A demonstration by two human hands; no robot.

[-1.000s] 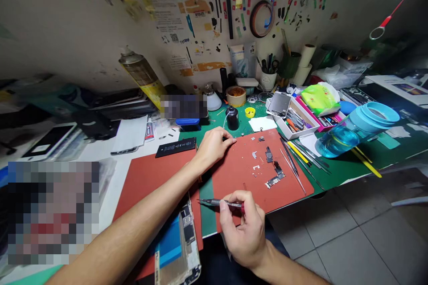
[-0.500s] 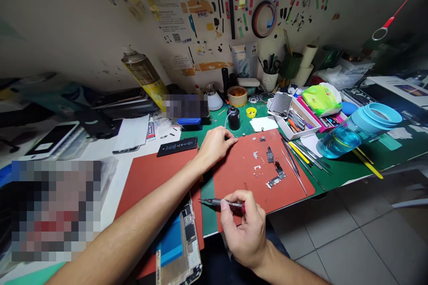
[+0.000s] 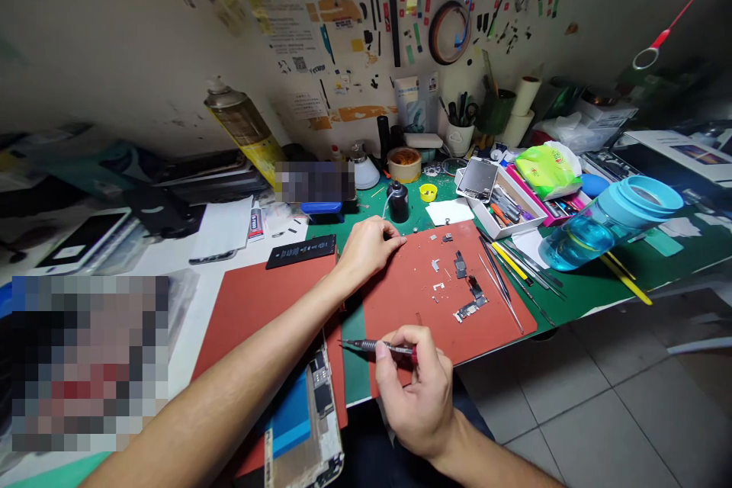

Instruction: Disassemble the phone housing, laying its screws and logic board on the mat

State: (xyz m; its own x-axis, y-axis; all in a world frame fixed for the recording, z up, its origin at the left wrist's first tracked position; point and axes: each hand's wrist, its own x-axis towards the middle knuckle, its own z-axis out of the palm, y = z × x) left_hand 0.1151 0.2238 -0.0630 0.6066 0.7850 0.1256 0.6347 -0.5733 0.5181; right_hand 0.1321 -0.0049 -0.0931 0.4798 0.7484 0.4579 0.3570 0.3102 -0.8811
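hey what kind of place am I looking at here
Probably a phone repair bench: an opened phone lies at the near edge, small loose parts are spread on a red mat, and the right hand holds a screwdriver.

On the desk [image 3: 606, 282]: two red mats [image 3: 234, 305], one black battery [image 3: 303, 251], one spray can [image 3: 235, 113], one blue bottle [image 3: 583, 225], one black bottle [image 3: 398, 206], one yellow dish [image 3: 428, 193], one green packet [image 3: 546, 170]. Elsewhere: one screwdriver [image 3: 366, 346], one phone frame [image 3: 332, 438].

Bottle [image 3: 607, 225]: clear blue plastic, glossy. Mats [image 3: 394, 305]: matt, smooth, rubbery. Screwdriver [image 3: 366, 346]: metal shaft, knurled. Floor [image 3: 606, 389]: smooth tile.
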